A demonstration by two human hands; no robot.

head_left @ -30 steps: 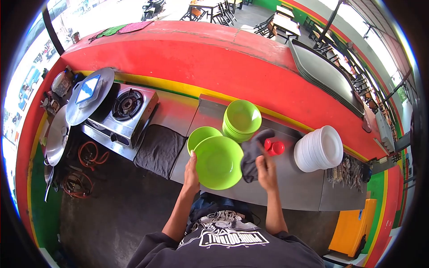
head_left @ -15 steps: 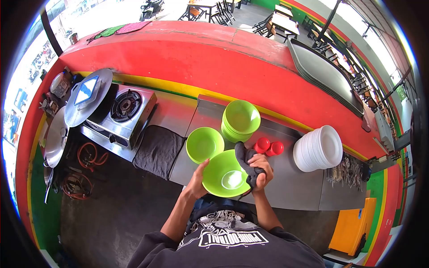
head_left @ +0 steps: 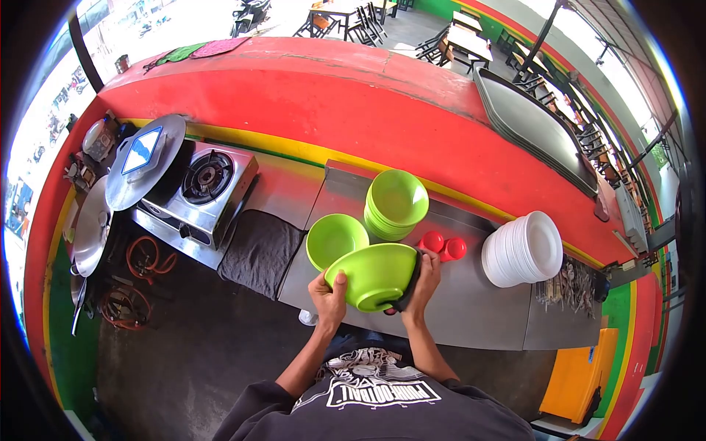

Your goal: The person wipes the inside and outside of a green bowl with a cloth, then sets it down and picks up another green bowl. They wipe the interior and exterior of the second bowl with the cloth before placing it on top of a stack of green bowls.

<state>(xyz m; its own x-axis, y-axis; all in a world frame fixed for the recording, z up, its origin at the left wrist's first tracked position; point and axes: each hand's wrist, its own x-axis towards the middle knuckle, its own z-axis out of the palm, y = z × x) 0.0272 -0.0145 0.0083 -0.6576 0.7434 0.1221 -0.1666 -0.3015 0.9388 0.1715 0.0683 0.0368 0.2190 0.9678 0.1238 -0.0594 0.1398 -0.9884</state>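
Note:
A green bowl (head_left: 371, 275) is held tilted in front of my body, its outer side and base turned toward me. My left hand (head_left: 329, 298) grips its left edge, thumb on the outside. At the right side, my right hand (head_left: 424, 283) presses a dark cloth (head_left: 409, 290) against the bowl; part of the cloth is hidden by the hand. Just beyond, a single-looking green bowl (head_left: 336, 239) sits on the steel counter (head_left: 478, 309). Behind it rises a stack of green bowls (head_left: 397, 206). Two red cups (head_left: 443, 245) stand right of the stack.
A tall stack of white plates (head_left: 523, 250) and a pile of cutlery (head_left: 568, 285) are on the right. To the left lie a dark folded cloth (head_left: 259, 250) and a gas stove (head_left: 208, 180). A red wall (head_left: 309, 103) borders the counter, with grey trays (head_left: 537, 132) on top.
The held bowl has been tipped over, from its inside facing me to its outside facing me. My right hand and the cloth have moved down from the upper rim to its right side.

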